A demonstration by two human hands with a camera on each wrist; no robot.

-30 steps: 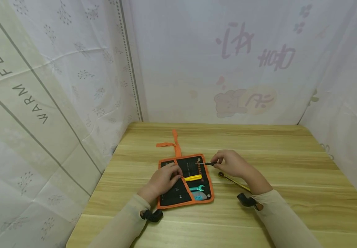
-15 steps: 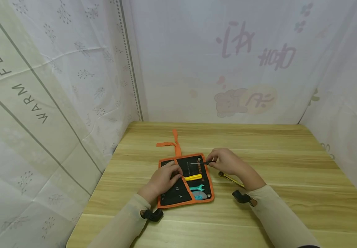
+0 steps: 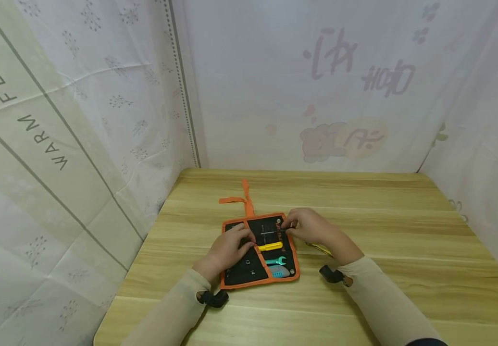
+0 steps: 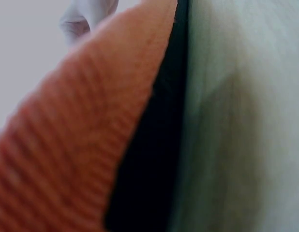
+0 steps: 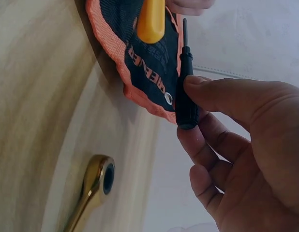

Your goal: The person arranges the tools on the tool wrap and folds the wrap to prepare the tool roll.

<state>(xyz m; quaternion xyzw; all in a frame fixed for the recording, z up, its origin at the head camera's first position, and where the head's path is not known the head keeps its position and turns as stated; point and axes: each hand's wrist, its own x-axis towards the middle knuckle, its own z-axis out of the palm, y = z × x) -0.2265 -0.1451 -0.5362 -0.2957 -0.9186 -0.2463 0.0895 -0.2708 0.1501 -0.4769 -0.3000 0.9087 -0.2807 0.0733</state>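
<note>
A black tool roll [image 3: 240, 275] with orange edging lies unfolded on the table. My left hand [image 3: 230, 247] rests on it, thumb and forefinger pinching the pocket's orange edge. My right hand [image 3: 311, 227] holds a small black-handled screwdriver [image 5: 186, 104] between thumb and fingers over the roll's right side, its tip pointing left toward the pocket. From the pocket stick out a yellow handle [image 3: 270, 246], a teal open-end wrench [image 3: 276, 261] and a grey-and-teal tool end [image 3: 280, 272]. The left wrist view shows mostly the roll's blurred orange edge [image 4: 77, 121].
A gold ratchet wrench [image 5: 95, 181] lies on the wooden table [image 3: 387, 230] right of the roll, partly hidden by my right forearm in the head view. The roll's orange tie straps [image 3: 247, 204] stretch toward the back. Patterned curtains [image 3: 249, 96] hang around the table.
My right hand has moved left with the screwdriver, bringing its shaft further over the roll. The left hand stays at the pocket edge.
</note>
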